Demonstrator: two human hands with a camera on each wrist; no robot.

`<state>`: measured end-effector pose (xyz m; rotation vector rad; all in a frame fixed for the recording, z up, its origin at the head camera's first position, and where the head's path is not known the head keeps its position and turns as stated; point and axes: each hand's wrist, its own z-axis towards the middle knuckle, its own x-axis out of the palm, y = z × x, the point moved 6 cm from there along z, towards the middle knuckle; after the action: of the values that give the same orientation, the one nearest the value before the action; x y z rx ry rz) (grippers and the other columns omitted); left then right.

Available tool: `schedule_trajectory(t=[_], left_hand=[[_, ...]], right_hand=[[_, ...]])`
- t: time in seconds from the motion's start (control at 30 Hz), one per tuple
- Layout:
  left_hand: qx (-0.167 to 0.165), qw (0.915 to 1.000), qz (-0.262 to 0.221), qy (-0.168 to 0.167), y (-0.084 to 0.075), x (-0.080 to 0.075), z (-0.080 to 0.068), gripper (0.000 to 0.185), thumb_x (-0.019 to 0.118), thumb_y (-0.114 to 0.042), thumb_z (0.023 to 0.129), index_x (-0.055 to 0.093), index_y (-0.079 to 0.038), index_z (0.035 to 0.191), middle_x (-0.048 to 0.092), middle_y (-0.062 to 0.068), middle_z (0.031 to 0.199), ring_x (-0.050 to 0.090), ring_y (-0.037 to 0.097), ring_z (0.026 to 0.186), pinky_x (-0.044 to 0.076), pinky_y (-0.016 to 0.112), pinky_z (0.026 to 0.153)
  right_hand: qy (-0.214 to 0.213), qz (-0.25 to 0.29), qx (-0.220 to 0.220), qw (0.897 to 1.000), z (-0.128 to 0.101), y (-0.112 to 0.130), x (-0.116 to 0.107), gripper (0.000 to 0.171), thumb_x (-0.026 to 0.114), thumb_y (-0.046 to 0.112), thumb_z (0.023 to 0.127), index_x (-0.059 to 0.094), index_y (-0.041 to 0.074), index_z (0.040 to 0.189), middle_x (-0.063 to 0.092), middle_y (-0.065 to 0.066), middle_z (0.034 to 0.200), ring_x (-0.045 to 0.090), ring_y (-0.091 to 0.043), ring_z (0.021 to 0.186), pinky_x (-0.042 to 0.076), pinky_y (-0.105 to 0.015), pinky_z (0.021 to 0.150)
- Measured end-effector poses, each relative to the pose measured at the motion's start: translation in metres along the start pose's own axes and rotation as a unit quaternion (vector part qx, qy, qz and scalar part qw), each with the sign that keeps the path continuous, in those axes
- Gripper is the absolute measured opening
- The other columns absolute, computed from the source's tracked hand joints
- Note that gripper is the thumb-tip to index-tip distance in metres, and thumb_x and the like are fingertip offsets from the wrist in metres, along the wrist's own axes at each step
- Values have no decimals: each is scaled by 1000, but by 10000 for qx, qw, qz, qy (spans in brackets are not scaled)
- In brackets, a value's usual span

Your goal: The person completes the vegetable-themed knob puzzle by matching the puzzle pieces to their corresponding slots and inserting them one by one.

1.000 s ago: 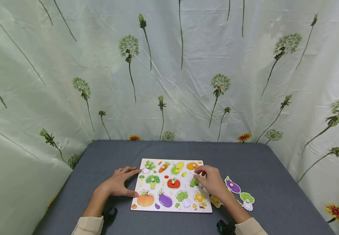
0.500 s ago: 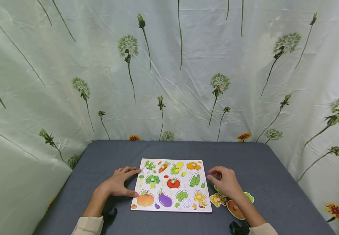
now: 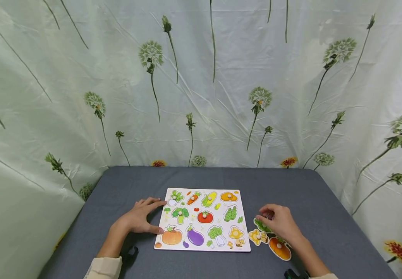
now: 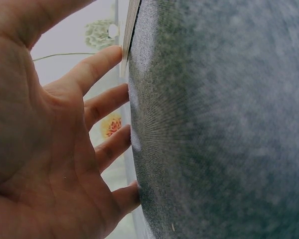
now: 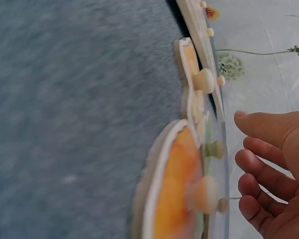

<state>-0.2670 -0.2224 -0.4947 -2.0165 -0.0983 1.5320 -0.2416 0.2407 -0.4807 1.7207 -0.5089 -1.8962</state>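
Note:
A white vegetable puzzle board (image 3: 201, 240) lies on the table. Knobbed pieces sit in its turnip, carrot, corn, potato, broccoli and tomato places; the pea pod, pumpkin, eggplant, bok choy and mushroom pictures show no knob. My left hand (image 3: 139, 217) is spread at the board's left edge, thumb and index fingertip touching it. Right of the board my right hand (image 3: 282, 223) hovers over loose knobbed pieces, fingers loosely bent and holding nothing in the right wrist view. Below its fingertips is a green piece (image 3: 261, 226). Nearer me lie a mushroom piece (image 3: 256, 236) and a pumpkin piece (image 3: 279, 248).
The dark grey cloth-covered table (image 3: 131, 182) meets a pale curtain (image 3: 222, 128) with dandelion prints at its back edge. A dark wrist strap (image 3: 129, 255) circles the left wrist. My right hand and forearm hide part of the loose pieces.
My right hand has left the board's upper right, near the potato piece, and moved right and toward me over the loose pieces. My left hand stays at the board's edge.

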Motion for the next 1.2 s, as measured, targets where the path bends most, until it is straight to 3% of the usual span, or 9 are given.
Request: schedule_trajectory(t=[0.37, 0.83, 1.2], left_hand=[[40, 10000, -34, 2, 3, 0, 1, 100, 88, -58, 70, 47, -24, 156, 42, 14, 158, 32, 49, 145, 14, 78, 115], [-63, 10000, -1, 34, 4, 0, 0, 101, 88, -59, 70, 47, -26, 156, 40, 13, 159, 31, 49, 146, 17, 78, 114], [-36, 10000, -37, 23, 3, 0, 0, 100, 88, -57, 70, 48, -25, 155, 41, 14, 159, 31, 49, 146, 12, 79, 115]], right_hand=[[293, 54, 126, 9995, -8, -10, 6, 11, 83, 25, 88, 76, 19, 81, 63, 9, 69, 52, -7, 60, 43, -22, 57], [589, 59, -45, 9982, -14, -11, 3, 12, 81, 26, 89, 77, 18, 82, 65, 10, 68, 55, -4, 58, 47, -22, 55], [157, 17, -70, 9999, -10, -4, -3, 9, 82, 21, 88, 74, 18, 84, 66, 10, 71, 53, -5, 60, 44, -22, 56]])
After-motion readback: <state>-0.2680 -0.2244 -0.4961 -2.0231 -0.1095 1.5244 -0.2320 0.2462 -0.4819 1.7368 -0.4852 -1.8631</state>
